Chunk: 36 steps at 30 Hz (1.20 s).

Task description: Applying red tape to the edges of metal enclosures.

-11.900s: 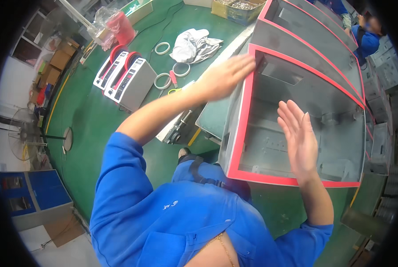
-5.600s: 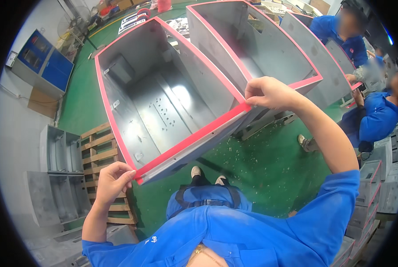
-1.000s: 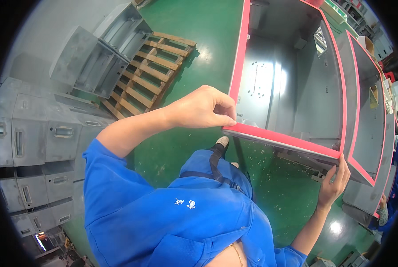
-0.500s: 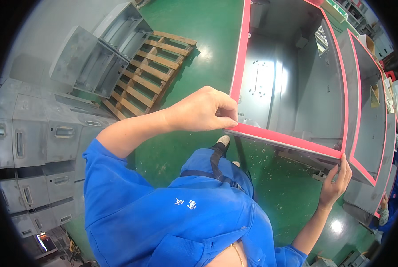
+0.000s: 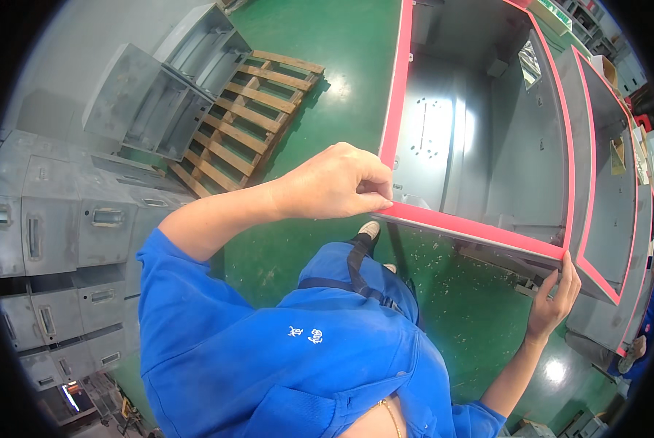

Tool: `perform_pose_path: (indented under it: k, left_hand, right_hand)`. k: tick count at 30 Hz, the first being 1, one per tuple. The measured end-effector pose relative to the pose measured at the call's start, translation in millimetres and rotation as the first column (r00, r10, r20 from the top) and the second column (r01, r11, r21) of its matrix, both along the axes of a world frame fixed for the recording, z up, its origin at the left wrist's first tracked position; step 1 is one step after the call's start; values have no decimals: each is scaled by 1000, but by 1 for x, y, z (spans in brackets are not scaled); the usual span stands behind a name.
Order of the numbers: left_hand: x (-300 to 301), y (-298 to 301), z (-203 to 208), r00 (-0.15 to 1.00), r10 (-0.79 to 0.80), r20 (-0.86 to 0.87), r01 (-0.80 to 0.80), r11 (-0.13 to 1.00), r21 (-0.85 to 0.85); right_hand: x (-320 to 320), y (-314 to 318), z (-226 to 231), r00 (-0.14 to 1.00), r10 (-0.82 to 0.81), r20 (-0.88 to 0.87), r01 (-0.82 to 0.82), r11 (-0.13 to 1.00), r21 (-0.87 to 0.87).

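Observation:
A grey metal cabinet (image 5: 433, 139) stands before me, its open side facing up. Red tape (image 5: 480, 231) runs along its rim. At the near left corner my left hand (image 5: 341, 182) is closed, thumb and forefinger pinching the tape's edge. My right hand (image 5: 553, 299) is at the near right corner. Its fingertips touch the taped rim from outside, with the fingers stretched out and the thumb apart.
A second grey cabinet (image 5: 610, 190) with a red-taped rim stands close on the right, a co-worker's hand (image 5: 633, 354) low beside it. A wooden pallet (image 5: 250, 117) lies on the green floor at left. Grey metal boxes (image 5: 108, 219) are stacked along the left side.
Both of my hands stay at the same corners, with only a very slight shift in view. On the far right, the co-worker's hand and body have moved a little lower.

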<state>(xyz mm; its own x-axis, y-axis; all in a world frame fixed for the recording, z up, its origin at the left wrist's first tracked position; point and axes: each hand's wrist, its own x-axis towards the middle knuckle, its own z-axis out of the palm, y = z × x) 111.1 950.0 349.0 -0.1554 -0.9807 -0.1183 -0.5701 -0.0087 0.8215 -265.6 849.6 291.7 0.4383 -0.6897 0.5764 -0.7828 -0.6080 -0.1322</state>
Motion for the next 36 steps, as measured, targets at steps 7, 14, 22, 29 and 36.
perform_pose_path:
  k: [7, 14, 22, 29, 36]
  left_hand:
    - [-2, 2, -2, 997, -11, 79, 19, 994, -109]
    - [-5, 5, 2, 991, 4, 135, 13, 992, -129]
    - [19, 23, -19, 985, 170, 22, -159, 955, -250]
    - [30, 6, -40, 908, -120, 401, 371, 676, -636]
    - [48, -31, -79, 813, -353, 462, 576, 377, -726]
  right_hand:
    - [0, 1, -1, 1000, -1, 9, 1, 1000, -4]
    - [2, 0, 0, 1000, 1, 4, -1, 1000, -7]
    - [-2, 0, 0, 1000, -15, 3, 15, 1000, -2]
    - [14, 1, -3, 995, -28, 99, 30, 999, -20]
    - [31, 4, -11, 975, -153, 160, 160, 987, -27]
